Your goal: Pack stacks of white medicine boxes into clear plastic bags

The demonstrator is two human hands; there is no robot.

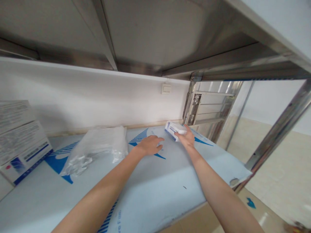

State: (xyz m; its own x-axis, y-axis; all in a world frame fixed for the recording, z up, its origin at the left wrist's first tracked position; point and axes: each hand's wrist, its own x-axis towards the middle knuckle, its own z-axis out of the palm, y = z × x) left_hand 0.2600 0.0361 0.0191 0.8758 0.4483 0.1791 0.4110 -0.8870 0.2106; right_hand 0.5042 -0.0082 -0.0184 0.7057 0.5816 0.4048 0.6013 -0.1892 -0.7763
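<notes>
My right hand [187,137] is wrapped round a small white and blue cardboard box [173,131] near the back right of the shelf. The box is tilted, and its right side is partly hidden by my fingers. To the left of it, my left hand [151,145] hovers over or rests lightly on the shelf film, fingers apart and nothing in them. Between that hand and the left side lies a stack of clear plastic bags [102,140], flat with crumpled ends toward me.
Larger white and blue boxes [23,142] are stacked at the left. Blue-printed protective film covers the shelf [165,191]. A metal upper shelf [155,32] hangs low overhead, and a metal post [279,129] stands at the right. On the back wall sits a light switch [166,88].
</notes>
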